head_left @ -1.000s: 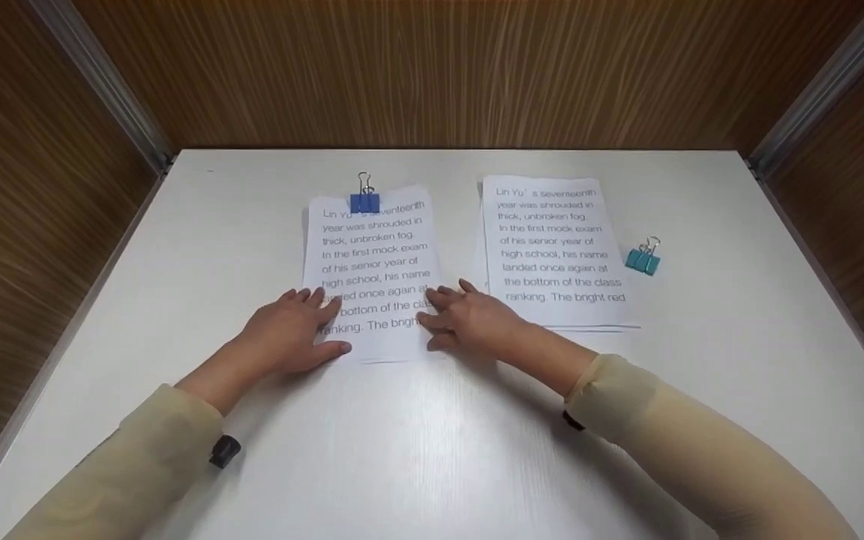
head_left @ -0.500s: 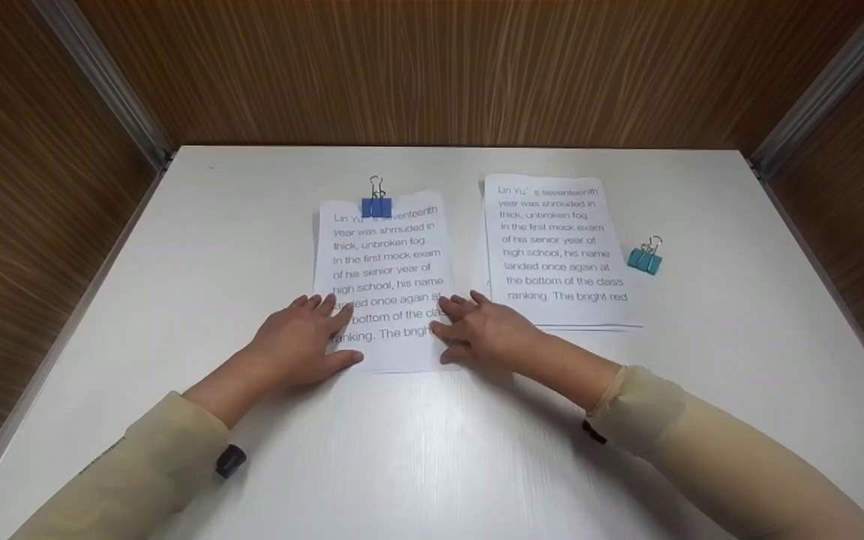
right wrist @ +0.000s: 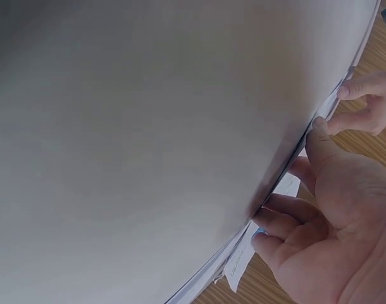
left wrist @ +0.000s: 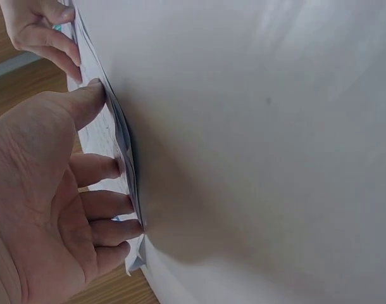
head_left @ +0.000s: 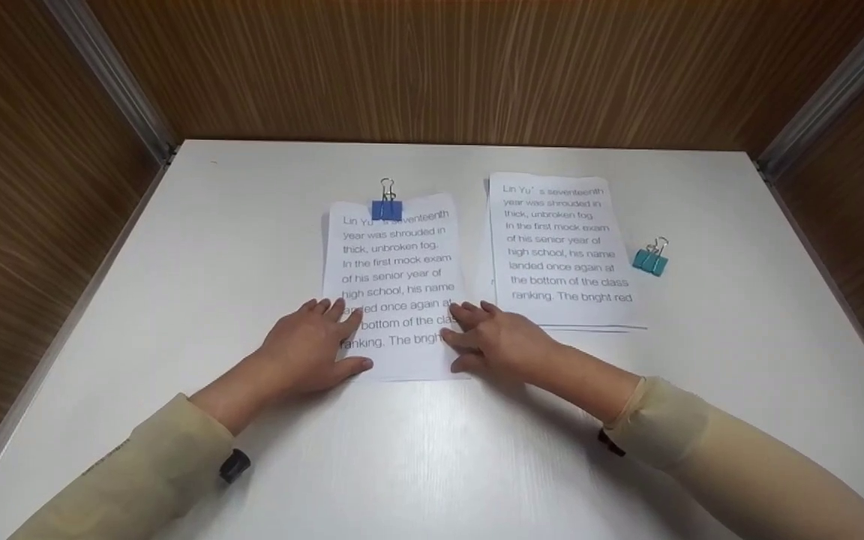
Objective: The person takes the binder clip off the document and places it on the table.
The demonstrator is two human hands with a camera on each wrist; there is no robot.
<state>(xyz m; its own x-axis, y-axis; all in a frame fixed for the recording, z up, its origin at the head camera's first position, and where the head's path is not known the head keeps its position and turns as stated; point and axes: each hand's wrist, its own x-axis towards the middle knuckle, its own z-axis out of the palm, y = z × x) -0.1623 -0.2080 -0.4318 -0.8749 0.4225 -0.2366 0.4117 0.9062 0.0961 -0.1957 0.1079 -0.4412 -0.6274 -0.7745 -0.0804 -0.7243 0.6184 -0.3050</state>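
While both hands are resting flat on it, the clipped stack of paper (head_left: 396, 281) is lying in the middle of the white table (head_left: 432, 450), with its near end under the fingers. The left hand (head_left: 312, 349) is pressing on the near left corner of that stack, with its fingers nearly straight and spread a little and its thumb lying along the bottom edge. It is not gripping anything. The right hand (head_left: 499, 341) is pressing on the near right edge in the same way, fingers stretched out and flat, gripping nothing. In the left wrist view, the fingertips (left wrist: 120, 209) are touching the thin edge of the sheets. A blue binder clip (head_left: 386, 206) is biting the far end of the stack. Just to the right, a second stack of paper (head_left: 563, 247) is lying with no clip on it. A teal binder clip (head_left: 651, 259) is sitting just beside that second stack, well apart from both hands.
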